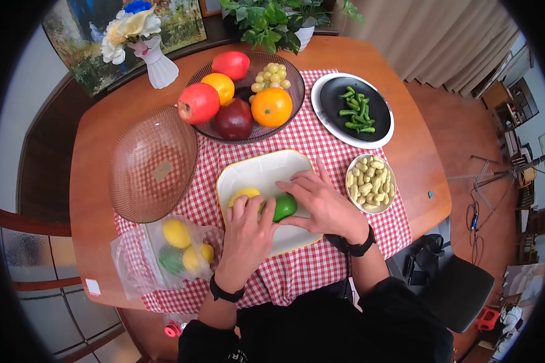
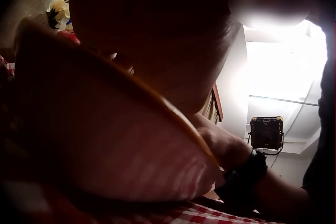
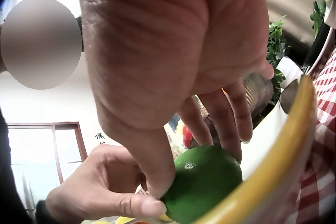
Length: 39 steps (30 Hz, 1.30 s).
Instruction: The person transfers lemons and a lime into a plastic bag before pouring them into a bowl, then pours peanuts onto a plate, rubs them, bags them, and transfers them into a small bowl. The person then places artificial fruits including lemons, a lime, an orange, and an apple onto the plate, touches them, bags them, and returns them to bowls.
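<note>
1. Head view: right hand (image 1: 322, 204) holds a glossy green oval fruit (image 1: 284, 207) between thumb and fingers, within a white, yellow-rimmed rectangular dish (image 1: 261, 168).
2. Left hand (image 1: 246, 237) is at the fruit's nine o'clock; its grip I cannot tell.

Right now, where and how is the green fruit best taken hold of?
The green fruit is probably best held across its smooth, rounded sides by the right hand, from above and the right: it is in the open-topped white dish, with a yellow fruit on its left.
</note>
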Each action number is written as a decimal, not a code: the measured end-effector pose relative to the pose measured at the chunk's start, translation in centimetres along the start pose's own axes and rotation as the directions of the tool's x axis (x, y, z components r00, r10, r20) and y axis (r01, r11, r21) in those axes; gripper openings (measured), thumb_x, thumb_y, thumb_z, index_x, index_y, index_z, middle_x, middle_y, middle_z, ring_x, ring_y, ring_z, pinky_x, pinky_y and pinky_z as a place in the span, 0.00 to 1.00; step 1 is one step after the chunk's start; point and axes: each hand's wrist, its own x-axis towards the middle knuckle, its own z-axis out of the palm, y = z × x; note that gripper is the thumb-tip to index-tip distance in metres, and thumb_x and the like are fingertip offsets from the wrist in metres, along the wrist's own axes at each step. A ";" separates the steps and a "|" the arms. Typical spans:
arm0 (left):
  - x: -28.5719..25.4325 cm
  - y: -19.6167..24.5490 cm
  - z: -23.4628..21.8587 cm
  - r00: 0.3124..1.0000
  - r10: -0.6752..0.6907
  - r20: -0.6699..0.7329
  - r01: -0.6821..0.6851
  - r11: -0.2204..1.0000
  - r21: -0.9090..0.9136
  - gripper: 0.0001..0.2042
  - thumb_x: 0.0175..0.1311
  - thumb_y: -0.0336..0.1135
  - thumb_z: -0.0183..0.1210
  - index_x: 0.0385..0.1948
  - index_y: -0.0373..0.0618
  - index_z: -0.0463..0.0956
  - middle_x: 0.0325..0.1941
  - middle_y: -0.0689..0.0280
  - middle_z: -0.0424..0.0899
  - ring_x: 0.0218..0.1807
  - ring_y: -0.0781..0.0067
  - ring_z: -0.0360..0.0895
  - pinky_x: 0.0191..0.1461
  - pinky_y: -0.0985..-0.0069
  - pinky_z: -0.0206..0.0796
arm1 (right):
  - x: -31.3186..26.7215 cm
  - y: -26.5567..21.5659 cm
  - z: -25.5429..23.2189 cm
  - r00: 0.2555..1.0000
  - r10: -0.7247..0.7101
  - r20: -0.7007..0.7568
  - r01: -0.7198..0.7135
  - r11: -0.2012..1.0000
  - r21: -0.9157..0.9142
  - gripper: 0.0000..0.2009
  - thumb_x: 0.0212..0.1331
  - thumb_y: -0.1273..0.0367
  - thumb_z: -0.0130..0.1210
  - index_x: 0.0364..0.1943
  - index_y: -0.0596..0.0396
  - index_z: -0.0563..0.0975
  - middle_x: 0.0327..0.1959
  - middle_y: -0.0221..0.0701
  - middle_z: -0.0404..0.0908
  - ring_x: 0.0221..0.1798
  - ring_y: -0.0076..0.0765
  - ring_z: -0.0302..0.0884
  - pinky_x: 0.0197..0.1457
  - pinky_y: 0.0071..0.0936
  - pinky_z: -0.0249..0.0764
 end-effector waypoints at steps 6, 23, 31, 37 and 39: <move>0.0 -0.3 0.3 1.000 0.006 -0.008 -0.006 1.000 -0.013 0.25 0.56 0.34 0.74 0.57 0.39 0.80 0.58 0.57 0.76 0.60 0.49 0.71 0.63 0.53 0.66 | 0.1 0.6 0.3 0.999 0.025 -0.027 -0.025 1.000 -0.004 0.30 0.57 0.51 0.73 0.57 0.59 0.84 0.53 0.43 0.85 0.68 0.50 0.77 0.85 0.70 0.44; -0.2 0.0 0.5 0.999 -0.039 -0.015 0.039 0.999 0.025 0.28 0.55 0.35 0.75 0.58 0.37 0.81 0.61 0.58 0.76 0.62 0.48 0.70 0.66 0.51 0.65 | -0.2 0.4 0.2 0.999 -0.037 -0.002 0.037 0.999 0.010 0.28 0.60 0.55 0.71 0.59 0.57 0.78 0.56 0.47 0.84 0.73 0.56 0.72 0.81 0.78 0.48; -0.2 -0.2 0.6 0.999 -0.046 -0.013 0.046 0.999 0.022 0.28 0.53 0.34 0.76 0.59 0.37 0.80 0.61 0.58 0.76 0.62 0.49 0.70 0.66 0.52 0.64 | 0.0 0.9 0.3 0.999 -0.007 -0.047 0.012 0.995 0.098 0.27 0.56 0.58 0.75 0.58 0.55 0.83 0.53 0.40 0.84 0.67 0.50 0.78 0.84 0.65 0.53; 0.0 -0.3 0.5 0.999 -0.035 -0.012 0.036 0.999 0.021 0.29 0.52 0.33 0.76 0.59 0.38 0.80 0.61 0.59 0.75 0.62 0.49 0.70 0.65 0.52 0.64 | 0.1 0.6 -0.3 0.997 -0.047 -0.065 0.057 0.987 0.151 0.22 0.57 0.60 0.73 0.52 0.58 0.85 0.54 0.39 0.83 0.67 0.51 0.76 0.82 0.66 0.54; 0.0 -0.3 0.5 0.999 -0.035 -0.009 0.035 0.999 0.009 0.29 0.51 0.33 0.77 0.59 0.38 0.80 0.61 0.59 0.75 0.62 0.50 0.70 0.66 0.52 0.64 | -0.1 0.6 -0.1 0.999 -0.007 -0.050 0.011 0.996 0.090 0.27 0.55 0.58 0.76 0.57 0.56 0.84 0.52 0.38 0.84 0.65 0.48 0.79 0.84 0.69 0.49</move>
